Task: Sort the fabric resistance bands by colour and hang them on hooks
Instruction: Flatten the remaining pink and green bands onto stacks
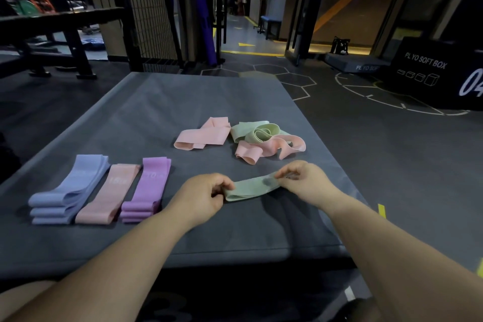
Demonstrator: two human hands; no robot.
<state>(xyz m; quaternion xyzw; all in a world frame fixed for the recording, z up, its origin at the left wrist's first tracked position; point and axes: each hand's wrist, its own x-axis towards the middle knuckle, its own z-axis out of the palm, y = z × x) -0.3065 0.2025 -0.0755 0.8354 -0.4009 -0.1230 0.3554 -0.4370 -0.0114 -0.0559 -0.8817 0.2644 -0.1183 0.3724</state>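
Now, fingers (283,174): both sets are curled and pinch opposite ends of the green band (251,187), drawing it flat, likely so it stacks neatly.
Hands: the left hand (203,196) and right hand (305,183) are low over the near worktop (156,112).
Sorted: the blue stack (70,191), pink stack (112,193) and purple stack (149,188) lie side by side at left; green has none yet.
Unsorted heap (261,138): pink and green bands lie tangled farther back, apart from the stacks.
Hooks: not in view.

Both bare forearms extended forward from lower frame edge, angled toward centre. Left hand (206,195) seen back-upward, fingers curled, one end of green band (251,187) pinched. Right hand (305,181) likewise curled, opposite end pinched by thumb and fingertips. Hands set slightly apart.
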